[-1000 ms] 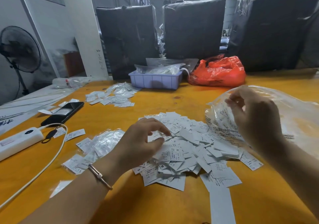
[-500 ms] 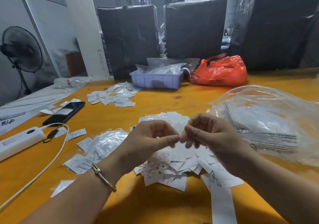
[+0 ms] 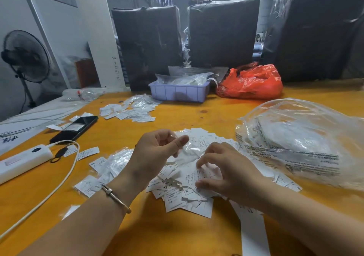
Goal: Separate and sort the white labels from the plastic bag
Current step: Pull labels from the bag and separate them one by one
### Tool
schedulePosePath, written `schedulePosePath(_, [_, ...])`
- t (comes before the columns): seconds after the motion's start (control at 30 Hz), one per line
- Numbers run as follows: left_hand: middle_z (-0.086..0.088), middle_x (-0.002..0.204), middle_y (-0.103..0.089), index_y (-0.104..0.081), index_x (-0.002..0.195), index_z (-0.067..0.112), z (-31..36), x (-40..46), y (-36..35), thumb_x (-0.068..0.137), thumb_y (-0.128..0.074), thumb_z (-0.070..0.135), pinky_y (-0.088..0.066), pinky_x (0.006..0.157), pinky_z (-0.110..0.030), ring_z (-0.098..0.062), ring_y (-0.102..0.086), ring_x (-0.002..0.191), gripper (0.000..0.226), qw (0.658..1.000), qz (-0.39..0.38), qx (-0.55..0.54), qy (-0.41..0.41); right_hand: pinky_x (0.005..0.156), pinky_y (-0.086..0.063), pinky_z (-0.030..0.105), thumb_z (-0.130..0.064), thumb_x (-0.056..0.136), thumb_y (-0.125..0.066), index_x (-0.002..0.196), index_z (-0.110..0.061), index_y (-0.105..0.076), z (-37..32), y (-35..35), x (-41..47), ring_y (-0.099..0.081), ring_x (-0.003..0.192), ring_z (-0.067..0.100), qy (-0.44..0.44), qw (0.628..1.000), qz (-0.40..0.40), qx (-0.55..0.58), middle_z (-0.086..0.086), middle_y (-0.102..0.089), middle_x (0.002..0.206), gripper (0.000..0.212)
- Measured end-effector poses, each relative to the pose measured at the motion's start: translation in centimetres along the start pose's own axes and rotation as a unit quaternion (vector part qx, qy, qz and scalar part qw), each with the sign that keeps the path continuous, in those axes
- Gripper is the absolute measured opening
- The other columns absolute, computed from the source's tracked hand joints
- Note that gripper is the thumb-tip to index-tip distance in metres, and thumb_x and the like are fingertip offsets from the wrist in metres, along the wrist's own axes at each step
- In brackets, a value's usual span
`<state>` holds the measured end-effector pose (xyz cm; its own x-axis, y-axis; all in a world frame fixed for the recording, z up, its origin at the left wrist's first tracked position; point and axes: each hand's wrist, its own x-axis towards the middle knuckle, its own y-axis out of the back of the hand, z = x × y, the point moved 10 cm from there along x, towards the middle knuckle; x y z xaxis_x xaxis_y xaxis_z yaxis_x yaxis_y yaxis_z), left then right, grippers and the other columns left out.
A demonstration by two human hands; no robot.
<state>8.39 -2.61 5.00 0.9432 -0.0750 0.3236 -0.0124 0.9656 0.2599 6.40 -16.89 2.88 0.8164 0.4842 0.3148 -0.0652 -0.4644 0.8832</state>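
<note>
A heap of white size labels (image 3: 189, 194) lies on the orange table in front of me. My left hand (image 3: 155, 157) hovers over the heap and pinches a small clear plastic packet (image 3: 190, 151) between thumb and fingers. My right hand (image 3: 228, 174) rests on the heap just right of it, fingers curled and spread over the labels; I cannot tell whether it grips any. A large clear plastic bag (image 3: 303, 143) lies to the right of the heap.
More small packets of labels (image 3: 116, 164) lie left of the heap, another group (image 3: 134, 110) farther back. A phone (image 3: 75, 128), a white power bank (image 3: 23, 160) with cable, a lilac tray (image 3: 178, 93) and a red bag (image 3: 252, 83) stand around.
My right hand came from the big bag to meet the left, then dropped onto the heap. My left hand lifted with a small clear packet.
</note>
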Motion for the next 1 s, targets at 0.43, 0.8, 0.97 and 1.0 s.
schedulePosePath(0.43, [-0.004,0.078,-0.076,-0.074,0.083,0.014,-0.6,-0.1,-0.5,0.067,-0.076,0.029,-0.052,0.064,-0.017,-0.011,-0.070,0.074,0.021,0.996,-0.026,-0.075,0.042,0.073,-0.041,0.024,-0.013,0.071,-0.082,0.074,-0.018,-0.070,0.3,1.7,-0.4,-0.053,0.083,0.009,-0.032,0.979,0.053,0.197,-0.004,-0.062,0.088,0.013])
schedulePosePath(0.8, [-0.005,0.079,-0.075,-0.066,0.082,0.008,0.2,-0.4,-1.2,0.070,-0.075,0.038,-0.053,0.067,-0.020,-0.013,-0.070,0.077,0.033,0.996,-0.056,-0.066,0.031,0.050,-0.044,0.018,0.010,0.082,-0.062,0.099,-0.012,-0.070,4.9,5.0,-1.0,-0.058,0.054,0.011,-0.100,0.885,0.161,0.426,0.006,-0.069,0.070,0.030])
schedulePosePath(0.97, [-0.008,0.086,-0.077,-0.073,0.087,0.011,1.2,-0.9,-1.9,0.074,-0.075,0.027,-0.053,0.066,-0.019,-0.016,-0.072,0.081,0.021,0.993,-0.082,-0.082,0.011,0.057,-0.043,0.010,-0.016,0.085,-0.069,0.091,-0.019,-0.077,3.2,4.4,-0.8,-0.058,0.063,-0.002,-0.080,0.917,0.114,0.373,-0.005,-0.071,0.077,0.010])
schedulePosePath(1.0, [-0.008,0.087,-0.077,-0.074,0.087,0.012,1.3,-0.9,-1.9,0.074,-0.075,0.028,-0.053,0.067,-0.018,-0.016,-0.072,0.081,0.020,0.993,-0.083,-0.082,0.008,0.060,-0.046,0.011,-0.033,0.079,-0.072,0.091,-0.019,-0.077,2.5,4.2,-0.8,-0.061,0.069,-0.002,-0.065,0.921,0.094,0.371,-0.007,-0.072,0.081,0.019])
